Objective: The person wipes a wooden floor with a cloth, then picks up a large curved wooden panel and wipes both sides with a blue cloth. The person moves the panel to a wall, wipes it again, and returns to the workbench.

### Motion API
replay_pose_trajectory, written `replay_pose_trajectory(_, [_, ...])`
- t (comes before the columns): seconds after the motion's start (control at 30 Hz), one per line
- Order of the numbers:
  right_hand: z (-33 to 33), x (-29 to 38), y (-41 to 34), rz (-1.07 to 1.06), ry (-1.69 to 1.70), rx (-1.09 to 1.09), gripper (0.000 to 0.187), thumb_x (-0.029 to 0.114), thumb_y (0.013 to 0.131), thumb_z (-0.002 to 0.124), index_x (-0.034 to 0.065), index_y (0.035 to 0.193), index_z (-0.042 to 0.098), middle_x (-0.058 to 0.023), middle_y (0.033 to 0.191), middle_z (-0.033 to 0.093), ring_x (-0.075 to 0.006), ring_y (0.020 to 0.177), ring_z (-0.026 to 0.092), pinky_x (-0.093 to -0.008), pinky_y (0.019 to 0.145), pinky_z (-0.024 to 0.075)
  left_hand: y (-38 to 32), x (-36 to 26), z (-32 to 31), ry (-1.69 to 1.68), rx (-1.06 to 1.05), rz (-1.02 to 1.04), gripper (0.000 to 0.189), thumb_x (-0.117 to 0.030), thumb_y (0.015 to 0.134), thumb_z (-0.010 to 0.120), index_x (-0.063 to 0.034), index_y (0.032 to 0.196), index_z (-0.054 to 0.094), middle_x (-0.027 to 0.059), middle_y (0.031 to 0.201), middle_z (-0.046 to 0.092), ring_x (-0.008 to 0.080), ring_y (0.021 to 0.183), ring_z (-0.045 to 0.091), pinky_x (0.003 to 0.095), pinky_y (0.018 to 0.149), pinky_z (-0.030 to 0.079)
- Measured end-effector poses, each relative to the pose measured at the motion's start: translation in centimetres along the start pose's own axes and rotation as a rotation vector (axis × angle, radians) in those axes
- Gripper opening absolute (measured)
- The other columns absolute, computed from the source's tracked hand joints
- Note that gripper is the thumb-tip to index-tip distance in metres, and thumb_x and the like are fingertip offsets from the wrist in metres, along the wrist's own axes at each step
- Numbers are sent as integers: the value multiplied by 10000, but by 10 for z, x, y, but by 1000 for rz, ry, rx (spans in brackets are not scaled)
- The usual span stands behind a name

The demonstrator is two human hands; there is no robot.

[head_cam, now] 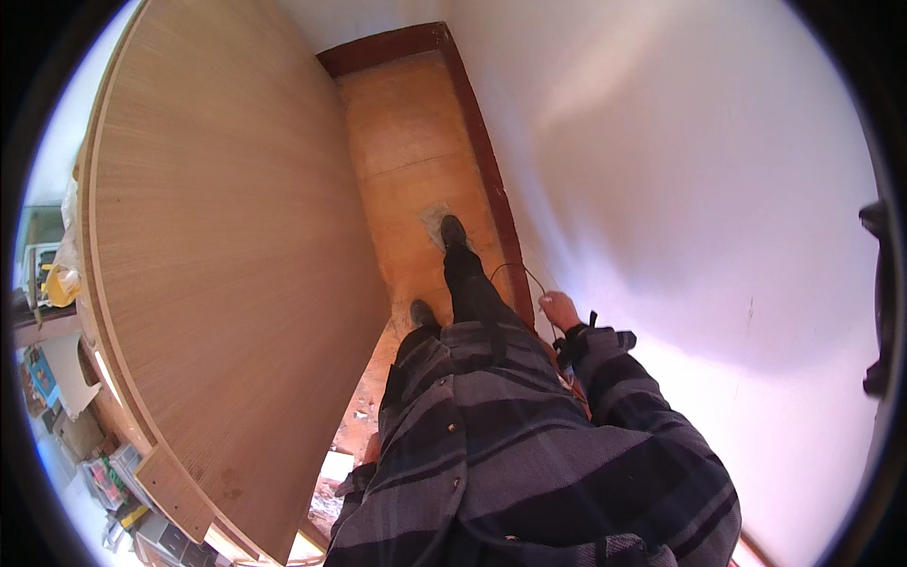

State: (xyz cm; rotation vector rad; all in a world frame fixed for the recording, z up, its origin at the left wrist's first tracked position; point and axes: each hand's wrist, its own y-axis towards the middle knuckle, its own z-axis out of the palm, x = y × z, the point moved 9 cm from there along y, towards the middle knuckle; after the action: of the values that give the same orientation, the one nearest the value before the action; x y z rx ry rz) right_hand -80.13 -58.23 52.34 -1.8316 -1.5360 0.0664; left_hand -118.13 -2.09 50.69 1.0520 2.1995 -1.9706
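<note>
My right hand (560,310) is beside the white wall (680,184), its fingers closed around a thin dark cable (511,264). The cable curves out over the dark red skirting band (489,170) and also hangs below the hand. Only a sliver of my left hand (372,448) shows at my left side, below the sleeve of my striped jacket (510,453). The rest of it is hidden, so what it holds cannot be seen.
A tall wooden panel (234,269) rises along my left. The orange floor (407,127) runs ahead between panel and wall, with a pale patch (434,221) by my shoe. Scraps (361,411) litter the floor at left. Beyond the panel are boxes (106,482) and a yellow object (62,285).
</note>
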Motion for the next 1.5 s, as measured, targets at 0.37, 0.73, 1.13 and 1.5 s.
replay_pose_trajectory(0.37, [46,-28,-110,218,155,23,357,307,956,617,-18,977,765,-231,883,758,-406,862,737,-497,812,562,-20,62,-1,-16,52,-8,424,-337,974,618,33,1117,770,313,1140,745,472,1120,704,543,913,550])
replay_pose_trajectory(0.73, [23,15,-73,40,145,52,365,321,988,613,-5,974,776,-179,901,791,-351,887,767,-448,830,582,-27,55,33,131,4,162,391,-322,948,650,25,1075,779,311,1104,748,450,1080,725,527,923,562])
replay_pose_trajectory(1.13, [30,18,-39,-259,99,140,320,252,994,623,-41,1010,751,-175,862,784,-304,838,781,-409,805,590,-73,44,69,-94,-190,-231,419,-300,949,598,53,776,743,213,747,744,356,720,760,470,734,578])
replay_pose_trajectory(1.5, [41,33,-44,-210,18,195,314,256,969,623,-11,1031,776,-227,963,776,-413,936,753,-473,875,585,-92,74,103,-145,-96,-21,410,-300,975,592,76,887,729,234,886,762,323,779,775,441,729,589])
